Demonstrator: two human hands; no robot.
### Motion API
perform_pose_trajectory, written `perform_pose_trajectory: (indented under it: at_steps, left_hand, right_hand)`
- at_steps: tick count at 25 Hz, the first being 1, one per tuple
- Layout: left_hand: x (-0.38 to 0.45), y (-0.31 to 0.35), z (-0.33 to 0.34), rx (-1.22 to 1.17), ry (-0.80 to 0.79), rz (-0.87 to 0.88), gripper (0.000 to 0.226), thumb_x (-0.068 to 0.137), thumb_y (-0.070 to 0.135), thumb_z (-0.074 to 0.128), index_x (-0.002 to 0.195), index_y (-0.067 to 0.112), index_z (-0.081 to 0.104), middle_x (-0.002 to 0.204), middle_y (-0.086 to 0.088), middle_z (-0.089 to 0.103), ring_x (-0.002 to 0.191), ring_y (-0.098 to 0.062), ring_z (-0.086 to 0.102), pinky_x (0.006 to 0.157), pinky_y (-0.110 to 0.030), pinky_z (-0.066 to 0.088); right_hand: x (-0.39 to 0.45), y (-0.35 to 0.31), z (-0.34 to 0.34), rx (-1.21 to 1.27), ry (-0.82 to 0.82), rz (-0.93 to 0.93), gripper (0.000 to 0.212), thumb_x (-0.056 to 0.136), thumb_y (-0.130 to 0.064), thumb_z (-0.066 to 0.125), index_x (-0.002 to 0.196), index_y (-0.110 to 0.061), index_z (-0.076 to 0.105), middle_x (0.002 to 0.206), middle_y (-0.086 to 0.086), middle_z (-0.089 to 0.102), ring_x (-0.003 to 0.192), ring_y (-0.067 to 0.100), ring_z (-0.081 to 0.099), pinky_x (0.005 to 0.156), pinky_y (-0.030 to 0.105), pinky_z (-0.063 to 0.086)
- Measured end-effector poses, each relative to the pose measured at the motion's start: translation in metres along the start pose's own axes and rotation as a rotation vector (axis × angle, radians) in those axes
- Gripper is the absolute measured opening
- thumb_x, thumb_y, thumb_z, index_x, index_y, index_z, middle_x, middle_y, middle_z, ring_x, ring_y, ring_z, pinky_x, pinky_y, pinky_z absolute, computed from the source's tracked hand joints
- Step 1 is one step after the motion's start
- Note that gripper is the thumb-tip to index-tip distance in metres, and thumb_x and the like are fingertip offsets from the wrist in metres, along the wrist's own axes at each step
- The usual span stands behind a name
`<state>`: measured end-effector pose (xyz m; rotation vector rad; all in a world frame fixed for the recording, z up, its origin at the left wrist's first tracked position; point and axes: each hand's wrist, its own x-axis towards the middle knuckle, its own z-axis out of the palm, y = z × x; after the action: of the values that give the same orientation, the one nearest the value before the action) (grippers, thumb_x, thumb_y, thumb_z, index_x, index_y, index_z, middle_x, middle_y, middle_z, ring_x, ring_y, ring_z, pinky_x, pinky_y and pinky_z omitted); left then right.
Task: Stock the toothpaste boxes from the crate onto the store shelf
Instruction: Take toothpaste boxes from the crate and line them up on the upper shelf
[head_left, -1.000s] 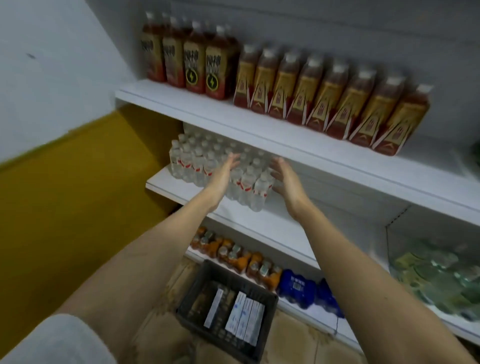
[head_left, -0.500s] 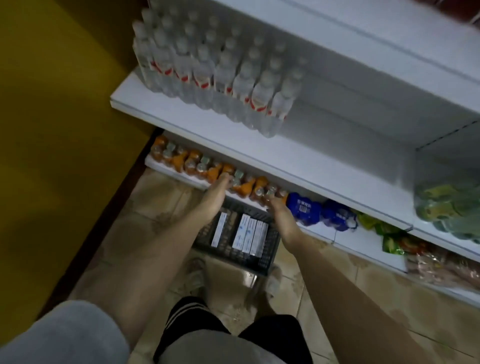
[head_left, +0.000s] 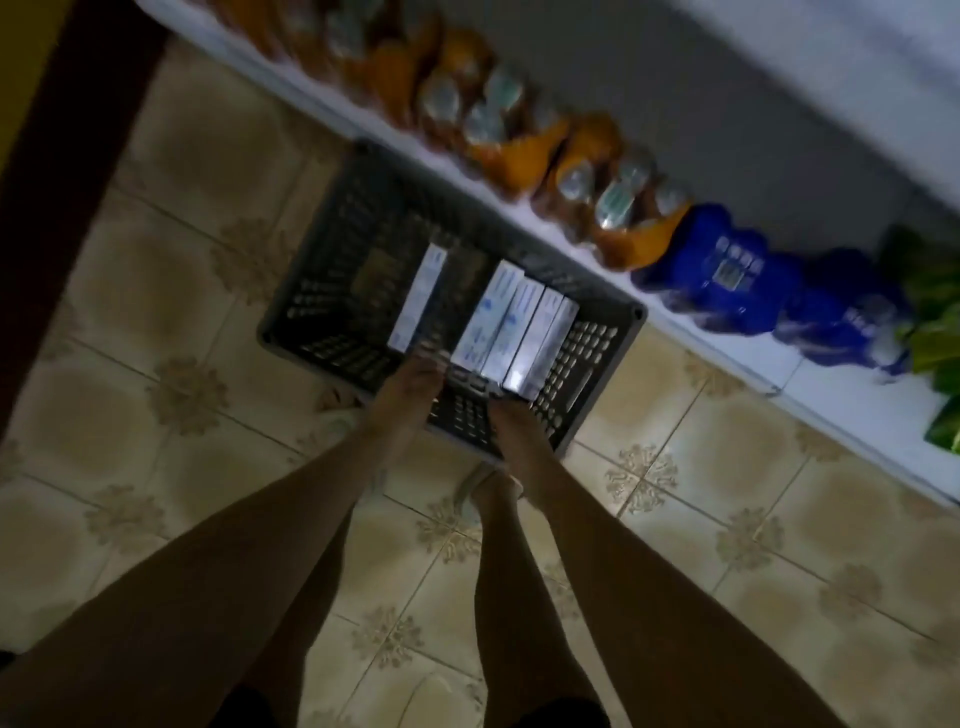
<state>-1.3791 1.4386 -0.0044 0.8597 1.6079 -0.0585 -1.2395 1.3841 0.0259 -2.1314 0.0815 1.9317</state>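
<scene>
Sitting on tiled floor (head_left: 171, 291): crate (head_left: 332, 249), beside bottom shelf (head_left: 810, 379).

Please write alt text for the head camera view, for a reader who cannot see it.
Both hands, left hand and right hand, reach into a dark crate on the tiled floor, near white toothpaste boxes. Behind it, a low shelf holds orange bottles and blue packs.

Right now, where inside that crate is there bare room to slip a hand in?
The crate's left half is bare, bordered by its left wall and the lone box. A narrow gap separates that box from the packed boxes crowding the right, where both hands reach.
</scene>
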Motion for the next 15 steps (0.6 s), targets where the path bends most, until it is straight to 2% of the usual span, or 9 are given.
perform_pose_trajectory:
  at_steps: [2, 3, 5, 6, 9, 10, 12, 15]
  left_hand:
    - [0.061, -0.023, 0.022, 0.106, 0.014, 0.021, 0.026, 0.096, 0.02, 0.054, 0.119, 0.01, 0.06, 0.115, -0.013, 0.065, 0.1, -0.028, 0.063, 0.076, -0.026, 0.048]
    - [0.091, -0.028, 0.034, 0.168, 0.0, 0.05, 0.031, 0.094, 0.019, 0.057, 0.124, 0.011, 0.058, 0.12, -0.013, 0.063, 0.107, -0.03, 0.062, 0.084, -0.028, 0.048]
    - [0.144, -0.034, 0.058, 0.245, 0.032, 0.107, 0.048, 0.09, 0.017, 0.065, 0.135, 0.01, 0.05, 0.133, -0.012, 0.057, 0.122, -0.028, 0.054, 0.094, -0.028, 0.043]
    - [0.165, -0.031, 0.068, 0.26, 0.042, 0.138, 0.057, 0.088, 0.016, 0.068, 0.14, 0.009, 0.045, 0.139, -0.012, 0.053, 0.128, -0.027, 0.05, 0.099, -0.028, 0.041]
    - [0.207, -0.038, 0.09, 0.287, -0.025, 0.135, 0.073, 0.083, 0.021, 0.076, 0.144, 0.01, 0.038, 0.145, -0.011, 0.046, 0.134, -0.025, 0.043, 0.107, -0.027, 0.035]
    - [0.218, -0.045, 0.096, 0.32, -0.025, 0.139, 0.073, 0.081, 0.026, 0.077, 0.142, 0.011, 0.04, 0.142, -0.011, 0.049, 0.132, -0.026, 0.045, 0.11, -0.034, 0.037]
    - [0.227, -0.057, 0.101, 0.386, 0.014, 0.169, 0.068, 0.08, 0.032, 0.072, 0.138, 0.011, 0.046, 0.132, -0.01, 0.055, 0.124, -0.026, 0.052, 0.105, -0.043, 0.044]
    - [0.196, -0.052, 0.095, 0.243, -0.164, 0.191, 0.055, 0.087, 0.021, 0.068, 0.138, 0.009, 0.049, 0.131, -0.009, 0.059, 0.122, -0.023, 0.056, 0.105, -0.041, 0.046]
  right_hand:
    - [0.064, 0.001, -0.005, -0.083, -0.005, 0.009, 0.015, 0.102, -0.02, 0.043, 0.099, -0.012, 0.056, 0.087, 0.004, 0.055, 0.073, 0.013, 0.053, 0.07, 0.027, 0.047]
    - [0.096, -0.001, -0.008, -0.116, 0.007, -0.019, 0.017, 0.101, -0.022, 0.044, 0.106, -0.01, 0.055, 0.091, 0.003, 0.054, 0.078, 0.014, 0.053, 0.078, 0.032, 0.05]
    - [0.158, -0.002, -0.008, -0.128, 0.063, -0.102, 0.037, 0.099, -0.024, 0.048, 0.132, -0.006, 0.048, 0.104, 0.003, 0.05, 0.093, 0.018, 0.051, 0.096, 0.042, 0.049]
    - [0.182, -0.005, -0.006, -0.085, 0.093, -0.132, 0.042, 0.099, -0.024, 0.048, 0.138, -0.007, 0.044, 0.105, 0.003, 0.05, 0.094, 0.019, 0.051, 0.099, 0.044, 0.047]
    - [0.231, -0.019, 0.011, 0.103, 0.115, -0.162, 0.035, 0.099, -0.025, 0.046, 0.133, -0.014, 0.049, 0.102, 0.003, 0.058, 0.087, 0.018, 0.058, 0.091, 0.043, 0.051]
    - [0.24, -0.02, 0.018, 0.137, 0.091, -0.18, 0.034, 0.099, -0.027, 0.045, 0.131, -0.016, 0.049, 0.11, 0.005, 0.059, 0.094, 0.02, 0.059, 0.09, 0.042, 0.052]
    - [0.244, -0.02, 0.027, 0.162, 0.091, -0.2, 0.043, 0.097, -0.033, 0.05, 0.135, -0.014, 0.046, 0.124, 0.007, 0.058, 0.102, 0.021, 0.06, 0.084, 0.035, 0.054]
    - [0.234, -0.007, 0.024, 0.205, 0.115, -0.189, 0.043, 0.089, -0.032, 0.068, 0.118, -0.012, 0.044, 0.102, 0.004, 0.06, 0.08, 0.008, 0.061, 0.057, 0.017, 0.052]
